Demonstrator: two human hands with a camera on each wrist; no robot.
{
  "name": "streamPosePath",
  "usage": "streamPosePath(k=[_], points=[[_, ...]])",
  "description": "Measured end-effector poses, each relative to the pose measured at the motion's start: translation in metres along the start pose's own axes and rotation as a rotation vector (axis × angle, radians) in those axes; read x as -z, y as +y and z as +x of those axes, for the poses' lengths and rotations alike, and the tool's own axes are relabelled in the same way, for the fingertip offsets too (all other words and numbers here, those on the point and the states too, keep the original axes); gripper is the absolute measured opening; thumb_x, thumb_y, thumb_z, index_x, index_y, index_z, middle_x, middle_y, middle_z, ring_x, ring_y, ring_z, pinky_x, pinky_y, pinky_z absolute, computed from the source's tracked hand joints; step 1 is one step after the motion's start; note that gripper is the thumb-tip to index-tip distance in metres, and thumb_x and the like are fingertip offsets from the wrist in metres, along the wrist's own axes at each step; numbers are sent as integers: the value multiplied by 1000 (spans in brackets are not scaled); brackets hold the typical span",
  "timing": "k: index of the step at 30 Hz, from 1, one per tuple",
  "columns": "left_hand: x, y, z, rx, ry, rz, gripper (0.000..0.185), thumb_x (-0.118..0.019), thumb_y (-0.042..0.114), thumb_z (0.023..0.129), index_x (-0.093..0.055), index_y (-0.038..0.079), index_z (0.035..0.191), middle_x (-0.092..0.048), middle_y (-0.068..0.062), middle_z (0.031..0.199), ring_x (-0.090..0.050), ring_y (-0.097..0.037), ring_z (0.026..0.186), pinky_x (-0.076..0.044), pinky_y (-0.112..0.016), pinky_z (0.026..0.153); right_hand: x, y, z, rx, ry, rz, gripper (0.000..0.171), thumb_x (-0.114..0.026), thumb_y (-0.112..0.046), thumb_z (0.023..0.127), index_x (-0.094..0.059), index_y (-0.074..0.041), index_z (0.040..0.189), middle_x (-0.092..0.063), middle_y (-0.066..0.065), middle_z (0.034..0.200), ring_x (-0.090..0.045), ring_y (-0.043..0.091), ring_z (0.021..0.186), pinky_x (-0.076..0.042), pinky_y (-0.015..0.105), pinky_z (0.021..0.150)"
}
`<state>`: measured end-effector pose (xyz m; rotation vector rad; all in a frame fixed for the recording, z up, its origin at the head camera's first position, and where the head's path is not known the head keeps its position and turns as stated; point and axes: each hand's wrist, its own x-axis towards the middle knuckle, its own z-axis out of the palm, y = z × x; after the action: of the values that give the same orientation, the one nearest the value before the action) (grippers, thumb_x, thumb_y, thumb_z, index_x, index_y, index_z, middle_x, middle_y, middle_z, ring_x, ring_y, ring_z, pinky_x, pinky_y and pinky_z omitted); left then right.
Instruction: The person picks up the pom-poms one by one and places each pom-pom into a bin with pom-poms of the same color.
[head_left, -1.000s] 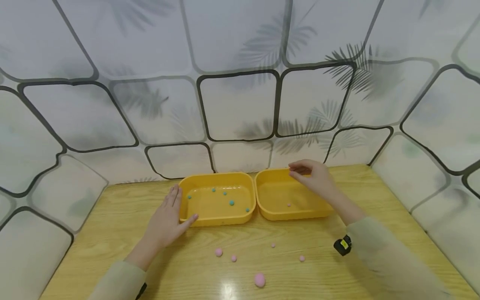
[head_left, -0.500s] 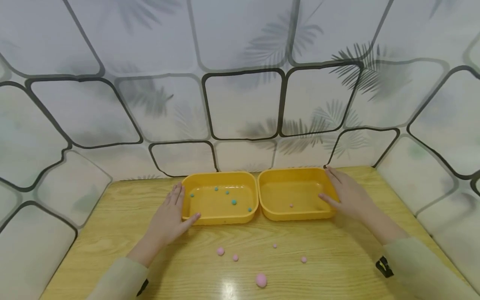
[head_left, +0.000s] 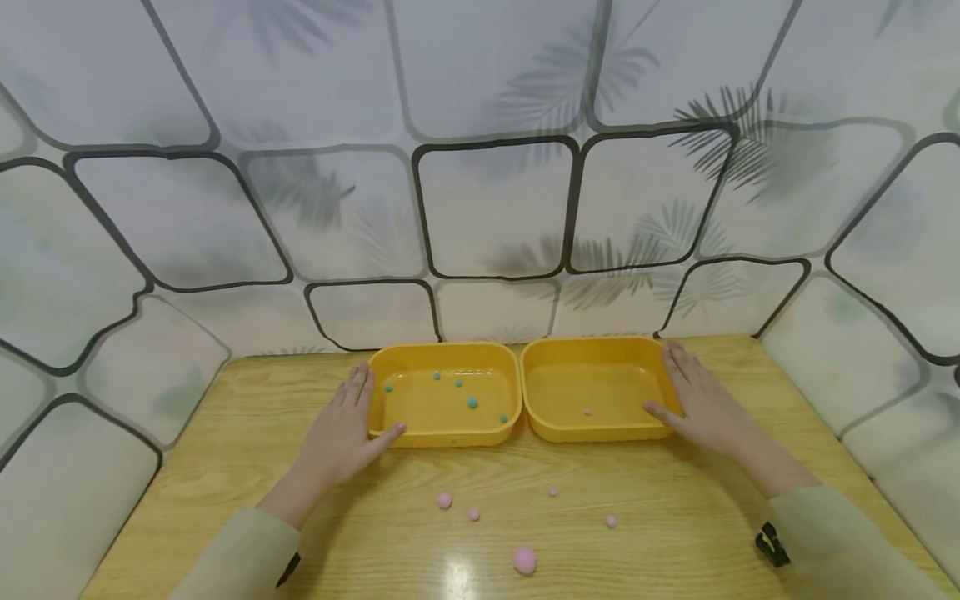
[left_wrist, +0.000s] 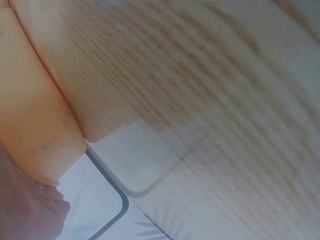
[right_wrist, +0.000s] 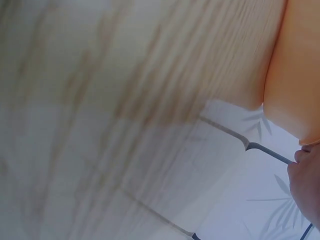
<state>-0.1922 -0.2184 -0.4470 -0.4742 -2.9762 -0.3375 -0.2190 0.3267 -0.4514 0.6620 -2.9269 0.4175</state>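
Settling flat against the right tray's (head_left: 592, 392) right wall now, right hand (head_left: 701, 406) having dropped from above the far rim a second ago; fingers lying straight along the wall, thumb reaching round the near right corner, gripping nothing. Resting as before against the left wall of the left tray (head_left: 444, 398), left hand (head_left: 341, 429), fingers straight, thumb touching the near left corner, holding nothing either.

Sitting side by side and touching, both trays, at the far middle of the table (head_left: 225, 433), close to the patterned wall (head_left: 487, 208). Lying inside the left tray, several teal balls (head_left: 472, 402). Lying on the right tray's floor, one tiny pink ball (head_left: 587, 411). Scattering over the near table, well apart from both hands, five more pink balls, the largest (head_left: 524, 560) nearest the viewer.

Showing only blur in the wrist views: orange tray wall (left_wrist: 30, 120) and a bit of hand beside wood grain on the left, the same (right_wrist: 295, 70) on the right.
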Motion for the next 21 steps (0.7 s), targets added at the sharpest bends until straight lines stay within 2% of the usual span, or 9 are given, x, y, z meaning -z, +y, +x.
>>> streamPosePath(k=[7,16,21], points=[[1,3,2,-5,3,-1,99,-58,55,104,-21,-17,161,-18,-35,171,-20,-50,161,-24,-59,132,1,0,0,-30,-36,35,97,-54,-52,109,-10,15,163,-3,35,173,-8,52,162,-3,52,136],[5,0,3,-29,-4,52,100,-56,58,104,-23,-18,160,-20,-36,171,-20,-51,161,-24,-59,132,-2,-1,1,2,-28,-46,94,-51,-52,110,-15,18,162,-9,38,172,-15,54,161,-10,55,135],[9,0,1,-31,-17,64,100,-53,59,105,-18,-15,162,-16,-34,172,-18,-49,162,-22,-57,133,0,-4,0,-6,-47,-48,94,-49,-52,111,-14,18,162,-8,38,172,-13,53,161,-10,56,135]])
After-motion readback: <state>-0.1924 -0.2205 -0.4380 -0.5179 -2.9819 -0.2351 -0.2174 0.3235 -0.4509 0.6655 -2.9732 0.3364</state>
